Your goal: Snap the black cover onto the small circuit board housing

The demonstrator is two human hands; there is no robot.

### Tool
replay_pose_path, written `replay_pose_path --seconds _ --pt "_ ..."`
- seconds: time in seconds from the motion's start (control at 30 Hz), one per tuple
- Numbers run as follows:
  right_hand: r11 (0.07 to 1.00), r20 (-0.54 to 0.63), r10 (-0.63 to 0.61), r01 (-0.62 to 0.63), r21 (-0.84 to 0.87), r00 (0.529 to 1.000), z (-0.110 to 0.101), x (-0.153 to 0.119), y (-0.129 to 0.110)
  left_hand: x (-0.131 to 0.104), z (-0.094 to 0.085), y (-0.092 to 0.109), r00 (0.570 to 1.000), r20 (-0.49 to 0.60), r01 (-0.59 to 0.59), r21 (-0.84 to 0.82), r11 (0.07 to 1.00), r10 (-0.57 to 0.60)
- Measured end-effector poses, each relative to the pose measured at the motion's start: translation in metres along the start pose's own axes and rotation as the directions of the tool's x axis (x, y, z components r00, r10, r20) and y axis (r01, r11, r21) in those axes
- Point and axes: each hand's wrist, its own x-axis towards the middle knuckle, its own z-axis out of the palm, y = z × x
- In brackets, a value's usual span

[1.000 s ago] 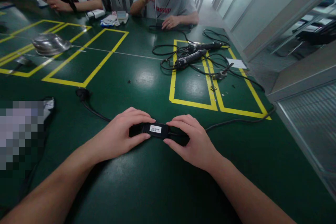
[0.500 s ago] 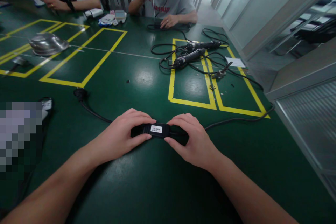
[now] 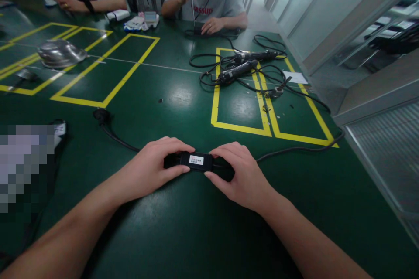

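Observation:
A small black power adapter (image 3: pixel 204 162) with a white printed label lies near the middle of the head view, a cable running from each end. At its left end, my left hand (image 3: pixel 160 163) pinches it between thumb and fingers. My right hand (image 3: pixel 240 176) holds the right end the same way, its fingers curved over the cable. Left of my hands, the cable (image 3: pixel 122 143) leads to a black plug (image 3: pixel 101 116) on the green table. To the right, the other cable (image 3: pixel 294 149) runs towards the table's edge.
Two black electric screwdrivers (image 3: pixel 237 72) with tangled cords lie at the back right, inside yellow tape. A shiny metal bowl (image 3: pixel 60 54) stands at the left. Across the green table (image 3: pixel 176 235), a person (image 3: pixel 209 2) holds a thin tool upright over a small black box.
My hands and the adapter have barely moved; the whole view has shifted slightly. Across the table, the person's raised hand has changed position a little on the tool.

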Motion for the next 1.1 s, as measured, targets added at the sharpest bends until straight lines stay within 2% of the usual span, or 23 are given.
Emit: replay_pose_path --seconds 0.1,0.17,0.23,0.3,0.47,0.6,0.67,0.83,1.1 --pt "0.999 -0.017 0.033 -0.033 0.017 0.999 0.002 0.0 0.0 0.001 -0.002 -0.001 0.995 -0.046 0.082 -0.035 0.996 -0.084" --pt "0.998 -0.034 0.051 -0.05 0.034 0.998 0.002 0.0 0.0 0.002 -0.001 -0.004 0.982 -0.13 0.143 0.009 0.99 -0.14" --pt "0.999 -0.04 0.04 -0.038 0.035 0.998 0.001 0.0 0.0 0.003 0.0 -0.01 0.964 -0.221 0.175 0.095 0.98 -0.151" --pt "0.999 -0.034 0.008 -0.007 0.034 0.999 0.0 0.001 0.0 0.003 0.0 -0.015 0.96 -0.253 0.161 0.163 0.973 -0.116" --pt "0.998 -0.033 -0.045 0.047 0.04 0.998 -0.001 0.001 0.002 0.0 -0.006 -0.013 0.98 -0.198 0.046 0.246 0.968 0.004" --pt "0.998 -0.032 -0.051 0.051 0.03 0.998 0.001 0.001 0.002 -0.002 -0.011 -0.006 0.999 -0.013 -0.027 0.2 0.979 0.03" --pt "0.998 -0.023 -0.045 0.046 0.04 0.999 0.001 0.0 0.002 -0.002 -0.011 -0.005 0.999 0.026 -0.03 0.189 0.981 0.026" --pt "0.997 -0.011 -0.043 0.044 0.061 0.999 0.001 -0.001 0.003 -0.004 -0.009 -0.008 0.999 0.031 -0.03 0.206 0.978 0.024" --pt "0.998 -0.132 -0.052 0.058 0.04 0.99 0.005 -0.002 0.002 -0.004 -0.005 -0.004 0.998 0.007 -0.06 0.205 0.977 0.06"
